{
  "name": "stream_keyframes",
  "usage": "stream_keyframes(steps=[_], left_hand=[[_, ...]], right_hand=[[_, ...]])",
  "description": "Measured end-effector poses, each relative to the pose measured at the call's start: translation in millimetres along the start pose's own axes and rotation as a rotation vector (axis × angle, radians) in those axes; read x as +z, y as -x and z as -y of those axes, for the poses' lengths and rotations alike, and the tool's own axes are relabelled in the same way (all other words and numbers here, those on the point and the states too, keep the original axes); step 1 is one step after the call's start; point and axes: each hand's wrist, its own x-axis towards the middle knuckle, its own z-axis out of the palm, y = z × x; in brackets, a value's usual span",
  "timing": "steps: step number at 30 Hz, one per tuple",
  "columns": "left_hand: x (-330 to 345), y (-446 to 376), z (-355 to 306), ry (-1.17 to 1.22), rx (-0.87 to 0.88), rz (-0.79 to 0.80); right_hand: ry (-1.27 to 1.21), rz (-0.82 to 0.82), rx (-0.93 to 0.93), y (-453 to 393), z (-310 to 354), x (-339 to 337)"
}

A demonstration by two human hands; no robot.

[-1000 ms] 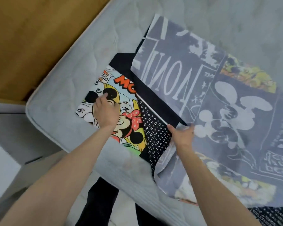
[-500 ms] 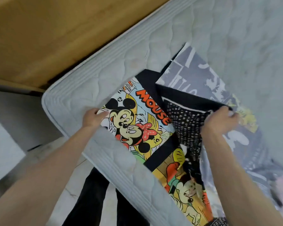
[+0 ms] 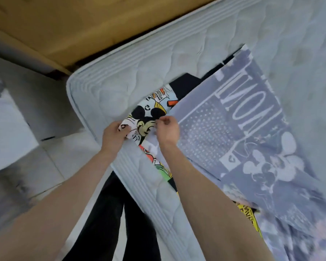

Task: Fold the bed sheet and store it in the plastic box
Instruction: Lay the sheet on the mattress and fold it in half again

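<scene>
The quilted mattress (image 3: 158,59) fills most of the room's view, its near corner poking toward the person, and the cartoon-print bed sheet (image 3: 243,140) lies on it, reaching from that corner away to the right, pale reverse side up over most of its spread with the coloured face peeking out beneath. No plastic box that I can make out from here, so the storing looks a long way off. Both hands meet right at the mattress edge: the left hand (image 3: 113,137) grips the printed corner with fingers curled round the cloth, and the right hand (image 3: 167,129) pinches the edge of the folded-over layer between thumb and fingertips, touching the corner the other hand holds. The risk, as I see it, is misalignment: the two corners sit on the very lip of the mattress, and a tug could drag the lower layer off the side toward the tiled floor (image 3: 51,162). The far flap lies loose and unweighted, so pulling here may skew or wrinkle the whole fold.
</scene>
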Motion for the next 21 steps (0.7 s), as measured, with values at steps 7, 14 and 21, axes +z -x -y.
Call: stream_keyframes(steps=[7, 14, 21], left_hand=[[3.6, 9.7, 7.3, -0.12, 0.153, -0.175], [-0.6, 6.4, 4.5, -0.304, 0.3, -0.139], [16.7, 37.2, 15.7, -0.861, 0.79, 0.136]], right_hand=[[0.811, 0.123, -0.556, -13.2, -21.3, -30.5], [1.524, 0.607, -0.83, -29.9, 6.2, -11.7], [1.488, 0.85, -0.569, -30.6, 46.4, -27.2]])
